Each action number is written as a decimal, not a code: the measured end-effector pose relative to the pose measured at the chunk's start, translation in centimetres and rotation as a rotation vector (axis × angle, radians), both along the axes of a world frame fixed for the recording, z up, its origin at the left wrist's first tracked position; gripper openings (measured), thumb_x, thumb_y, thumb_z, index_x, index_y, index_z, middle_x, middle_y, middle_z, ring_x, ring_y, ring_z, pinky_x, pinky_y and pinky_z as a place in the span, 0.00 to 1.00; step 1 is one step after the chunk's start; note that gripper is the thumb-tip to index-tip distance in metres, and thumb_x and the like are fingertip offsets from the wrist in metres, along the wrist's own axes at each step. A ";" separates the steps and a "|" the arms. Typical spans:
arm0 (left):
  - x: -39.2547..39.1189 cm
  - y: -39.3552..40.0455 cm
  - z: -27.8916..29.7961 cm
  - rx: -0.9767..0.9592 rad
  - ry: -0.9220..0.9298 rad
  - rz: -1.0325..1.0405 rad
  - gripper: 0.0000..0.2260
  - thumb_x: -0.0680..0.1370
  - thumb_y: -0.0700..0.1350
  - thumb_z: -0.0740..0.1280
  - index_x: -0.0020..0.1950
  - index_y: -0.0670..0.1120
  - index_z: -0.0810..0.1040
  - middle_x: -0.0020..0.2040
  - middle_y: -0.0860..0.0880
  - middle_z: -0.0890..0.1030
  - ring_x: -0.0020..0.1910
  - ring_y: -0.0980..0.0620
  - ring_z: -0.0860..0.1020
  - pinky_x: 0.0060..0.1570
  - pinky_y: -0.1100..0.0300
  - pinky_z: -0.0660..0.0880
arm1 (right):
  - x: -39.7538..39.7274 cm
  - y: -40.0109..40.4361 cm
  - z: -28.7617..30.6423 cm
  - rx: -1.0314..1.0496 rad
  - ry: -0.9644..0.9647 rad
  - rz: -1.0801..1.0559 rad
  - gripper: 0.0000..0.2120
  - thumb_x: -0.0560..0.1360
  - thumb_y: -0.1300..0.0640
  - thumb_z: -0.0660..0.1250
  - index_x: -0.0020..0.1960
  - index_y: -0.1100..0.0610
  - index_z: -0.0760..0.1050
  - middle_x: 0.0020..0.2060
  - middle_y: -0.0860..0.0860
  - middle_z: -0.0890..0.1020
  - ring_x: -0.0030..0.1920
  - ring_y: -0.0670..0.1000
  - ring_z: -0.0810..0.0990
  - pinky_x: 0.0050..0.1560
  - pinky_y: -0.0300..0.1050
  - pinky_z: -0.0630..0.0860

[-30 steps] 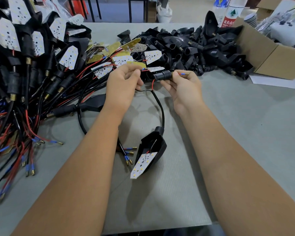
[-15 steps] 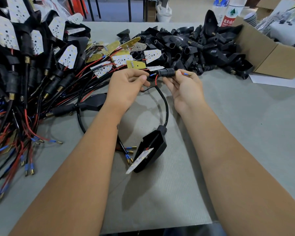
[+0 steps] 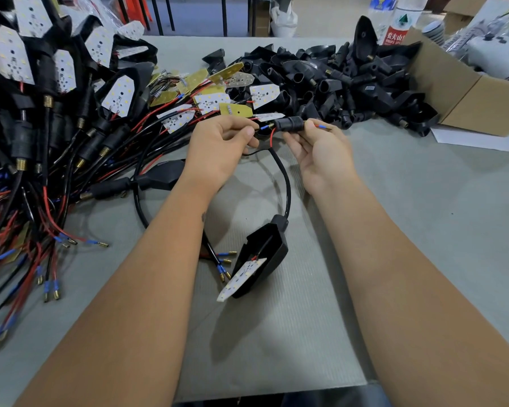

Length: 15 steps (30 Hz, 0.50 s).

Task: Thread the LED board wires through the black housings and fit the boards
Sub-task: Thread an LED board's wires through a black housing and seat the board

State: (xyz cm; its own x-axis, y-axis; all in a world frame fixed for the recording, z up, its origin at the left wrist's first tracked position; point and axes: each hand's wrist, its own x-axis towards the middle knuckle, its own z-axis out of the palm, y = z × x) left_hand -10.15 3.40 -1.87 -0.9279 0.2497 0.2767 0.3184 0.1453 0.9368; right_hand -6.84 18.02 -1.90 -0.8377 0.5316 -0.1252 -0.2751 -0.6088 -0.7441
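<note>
Threading step: left hand (image 3: pixel 221 148) pinches the blue-tipped wire (image 3: pixel 265 127) at the short black tubular sleeve (image 3: pixel 288 123) gripped by right hand (image 3: pixel 321 154); next, probably feed it through.

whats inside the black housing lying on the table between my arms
A white LED board sits tilted in the black housing, its lower end sticking out, with a red wire running in. Underneath the board is hidden.

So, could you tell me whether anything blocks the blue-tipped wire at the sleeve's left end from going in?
Nothing visible does. The blue-tipped wire, pinched by the left hand, sits right at the open left end of the sleeve, which the right hand holds. Another wire already exits its right end.
</note>
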 end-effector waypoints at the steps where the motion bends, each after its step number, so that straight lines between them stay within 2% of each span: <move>1: 0.0 0.0 0.0 -0.012 0.006 -0.002 0.11 0.80 0.37 0.65 0.44 0.52 0.80 0.36 0.52 0.83 0.35 0.62 0.79 0.41 0.69 0.75 | 0.0 0.0 0.0 0.001 -0.002 -0.001 0.07 0.80 0.70 0.58 0.45 0.63 0.68 0.40 0.60 0.76 0.36 0.53 0.78 0.39 0.43 0.83; 6: -0.2 0.1 -0.2 -0.071 0.015 0.005 0.12 0.80 0.38 0.65 0.43 0.53 0.80 0.36 0.53 0.83 0.36 0.60 0.80 0.44 0.67 0.77 | -0.1 0.1 -0.1 0.014 0.000 0.003 0.07 0.80 0.70 0.58 0.45 0.63 0.69 0.40 0.60 0.77 0.36 0.53 0.79 0.40 0.44 0.83; 11: -0.6 0.1 -0.5 -0.072 -0.008 0.073 0.11 0.80 0.40 0.65 0.43 0.54 0.79 0.33 0.57 0.82 0.34 0.62 0.79 0.47 0.62 0.77 | -0.1 -0.1 0.0 0.090 -0.009 0.032 0.06 0.80 0.69 0.59 0.46 0.63 0.70 0.47 0.64 0.77 0.40 0.55 0.80 0.42 0.45 0.83; 15: -0.6 0.3 -0.6 -0.064 -0.013 0.113 0.11 0.81 0.40 0.64 0.43 0.54 0.78 0.30 0.58 0.81 0.33 0.63 0.78 0.47 0.60 0.78 | 0.0 -0.2 -0.1 0.126 -0.001 0.040 0.06 0.80 0.68 0.60 0.45 0.62 0.70 0.49 0.64 0.77 0.41 0.56 0.81 0.44 0.45 0.83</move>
State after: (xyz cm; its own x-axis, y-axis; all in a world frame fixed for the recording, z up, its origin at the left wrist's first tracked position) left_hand -10.75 3.68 -2.51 -0.9546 0.1602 0.2510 0.2842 0.2390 0.9285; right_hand -6.86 17.78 -1.98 -0.8582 0.5097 -0.0608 -0.2517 -0.5211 -0.8155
